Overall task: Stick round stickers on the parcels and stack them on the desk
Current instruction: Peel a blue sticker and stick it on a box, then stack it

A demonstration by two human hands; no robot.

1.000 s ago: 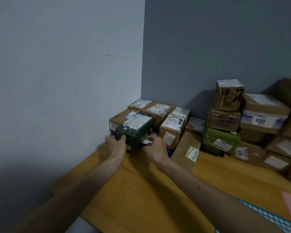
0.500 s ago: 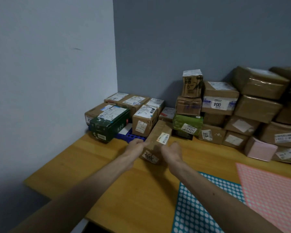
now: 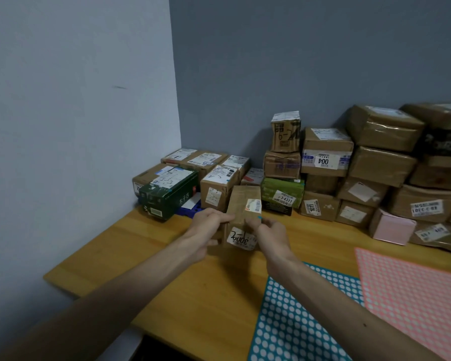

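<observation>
Now right grip pinches what looks like a small teal sticker against the brown parcel; left grip curls round the parcel's left side, steadying it on the table. Step looks like sticking. Next: press sticker flat, then lift parcel onto the stacked parcels beyond both grips.

Brown parcel mid-desk, gripped on both sides.
Handwritten label on near face; teal sheet and pink sheet flat, near right.
</observation>
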